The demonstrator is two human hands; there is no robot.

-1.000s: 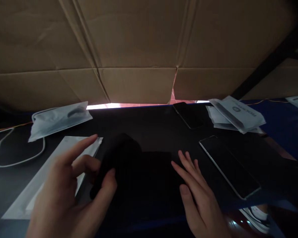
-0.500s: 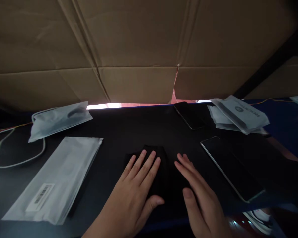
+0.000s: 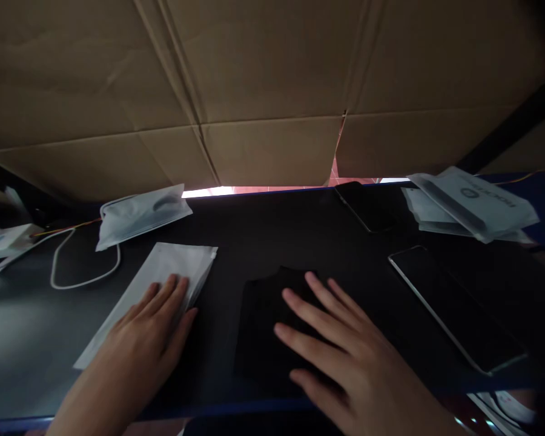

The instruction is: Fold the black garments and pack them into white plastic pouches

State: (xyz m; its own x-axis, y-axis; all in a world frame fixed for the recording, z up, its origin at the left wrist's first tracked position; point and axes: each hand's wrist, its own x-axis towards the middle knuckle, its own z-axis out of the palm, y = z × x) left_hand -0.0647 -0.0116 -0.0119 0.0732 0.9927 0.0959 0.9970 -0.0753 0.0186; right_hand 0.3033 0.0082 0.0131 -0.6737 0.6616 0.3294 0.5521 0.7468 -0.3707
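Note:
My right hand (image 3: 340, 357) lies flat, fingers spread, on a folded black cloth (image 3: 266, 315) near the front of the dark table (image 3: 272, 230). My left hand (image 3: 149, 330) rests palm down, fingers stretched out, on a flat white zip bag (image 3: 172, 269) to the left of the cloth. Neither hand grips anything.
A phone (image 3: 454, 309) lies face up at the right, another dark phone (image 3: 367, 203) farther back. White pouches (image 3: 467, 203) are stacked at the back right, another pouch (image 3: 138, 212) and a white cable (image 3: 84, 266) at the left. A cardboard wall (image 3: 263, 91) stands behind the table.
My left hand left the black cloth and moved left onto the white zip bag. My right hand slid onto the middle of the cloth. The view shifted a little to the left.

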